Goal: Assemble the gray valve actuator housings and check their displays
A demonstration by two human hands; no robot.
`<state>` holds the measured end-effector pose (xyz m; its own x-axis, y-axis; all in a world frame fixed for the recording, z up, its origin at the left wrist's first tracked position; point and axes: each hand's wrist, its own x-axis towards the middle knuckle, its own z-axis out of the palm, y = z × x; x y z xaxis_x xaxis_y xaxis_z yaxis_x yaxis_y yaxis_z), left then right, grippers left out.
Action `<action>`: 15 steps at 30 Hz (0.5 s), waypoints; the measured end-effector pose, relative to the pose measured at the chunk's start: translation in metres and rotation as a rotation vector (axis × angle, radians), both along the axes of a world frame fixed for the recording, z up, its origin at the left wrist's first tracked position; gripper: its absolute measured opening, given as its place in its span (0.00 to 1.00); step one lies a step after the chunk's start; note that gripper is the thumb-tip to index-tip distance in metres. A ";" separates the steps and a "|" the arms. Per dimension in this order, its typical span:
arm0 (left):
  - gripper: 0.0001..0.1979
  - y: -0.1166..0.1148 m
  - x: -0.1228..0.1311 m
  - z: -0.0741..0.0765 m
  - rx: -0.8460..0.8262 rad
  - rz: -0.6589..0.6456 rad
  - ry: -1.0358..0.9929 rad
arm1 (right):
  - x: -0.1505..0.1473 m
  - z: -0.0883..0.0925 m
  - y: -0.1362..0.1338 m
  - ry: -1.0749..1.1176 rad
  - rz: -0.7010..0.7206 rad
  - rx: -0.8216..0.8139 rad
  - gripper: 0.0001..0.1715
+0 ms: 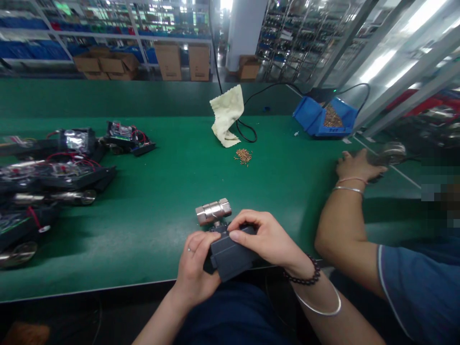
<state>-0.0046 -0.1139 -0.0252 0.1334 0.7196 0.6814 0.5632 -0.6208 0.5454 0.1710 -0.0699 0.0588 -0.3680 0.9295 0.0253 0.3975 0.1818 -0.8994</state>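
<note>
both hands (230,254) cupped — black housing (230,256) between

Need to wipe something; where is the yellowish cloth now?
Head view: the cloth lies at the far middle of the table, just behind the brass pile, left of the blue bin.

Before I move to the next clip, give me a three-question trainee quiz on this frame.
1. True or false: the left hand and right hand are both on the grey box.
2. Which of these lies nearest the cloth? A the brass pile; B the cartons; C the valve.
3. Fill in: the bin at the back right is coloured ___.
Key: 1 true; 2 A; 3 blue.
</note>
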 end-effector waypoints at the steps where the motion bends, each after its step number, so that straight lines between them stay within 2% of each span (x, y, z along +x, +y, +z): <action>1: 0.21 0.000 0.000 0.000 0.004 0.000 0.001 | 0.003 -0.001 0.002 0.020 0.004 -0.028 0.06; 4: 0.21 0.000 0.001 0.000 0.007 0.000 0.002 | 0.010 -0.005 0.004 0.116 -0.003 -0.108 0.09; 6: 0.22 0.000 0.002 0.000 0.006 0.004 0.003 | 0.010 -0.008 0.000 0.122 -0.039 -0.083 0.11; 9: 0.21 0.001 0.000 -0.003 0.058 0.010 0.011 | 0.010 -0.006 -0.015 -0.011 0.056 0.190 0.18; 12: 0.23 0.008 -0.004 -0.016 0.168 -0.004 0.056 | 0.011 -0.007 -0.032 -0.261 0.200 0.513 0.35; 15: 0.28 0.027 0.000 -0.037 0.315 -0.112 0.124 | 0.016 -0.028 -0.035 -0.422 0.117 0.723 0.34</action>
